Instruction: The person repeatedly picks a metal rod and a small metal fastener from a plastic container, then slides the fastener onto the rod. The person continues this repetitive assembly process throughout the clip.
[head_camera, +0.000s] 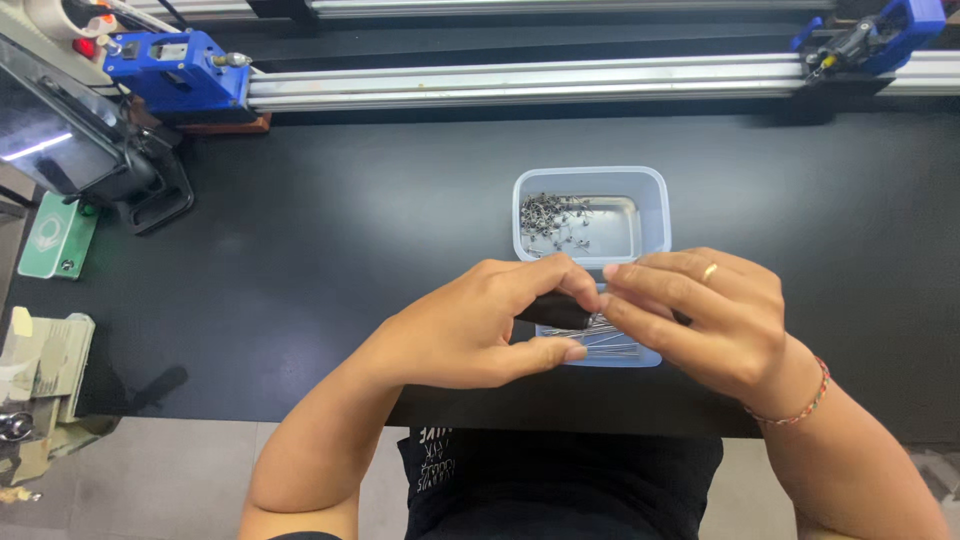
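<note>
A black worktop (330, 240) fills most of the frame, with a long metal rail (520, 82) along the top edge and blue clamps (178, 68) at its upper left and upper right. Just right of centre sits a clear plastic tub (655, 205) holding small metal parts (550, 218) and thin pins (610, 340). Over its near end, the left hand (470, 330) and right hand (700, 315) meet, fingers pinching a short black cylinder (553, 313) between them.

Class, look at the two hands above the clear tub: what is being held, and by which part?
A short black cylinder, pinched at its left end by the left hand. The right hand meets its right end; its grip there is hidden.
</note>
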